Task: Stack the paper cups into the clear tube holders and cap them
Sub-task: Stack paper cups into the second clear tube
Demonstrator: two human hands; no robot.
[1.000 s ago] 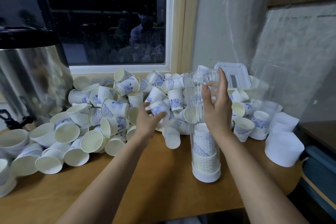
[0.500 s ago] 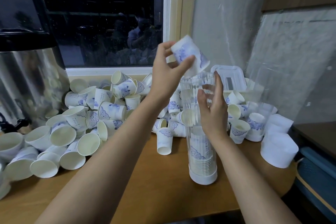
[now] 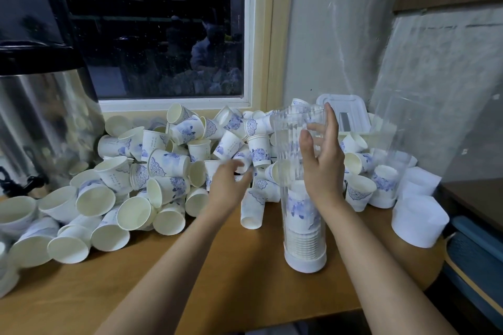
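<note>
Paper cups [image 3: 168, 163], heaped on the table [image 3: 217, 280] left of the part-filled clear tube [image 3: 288, 144], look light and crushable, so I'd pinch one softly near its rim; my left hand [image 3: 228, 185] blurs among them, its grip beyond telling, while my right hand [image 3: 324, 168] rests straight-fingered against the tube.

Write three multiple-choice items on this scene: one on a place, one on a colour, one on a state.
1. Where does the clear tube stand? A on the table; B on the floor; C on a chair.
2. What colour is the print on the cups? A red; B blue; C green.
3. How is the tube? A capped on top; B upright, partly filled, top open; C lying empty.
Answers: 1 A, its white base sits on the wood; 2 B, blue patterns show on their sides; 3 B, cups fill only its lower part and the rim is bare.
</note>
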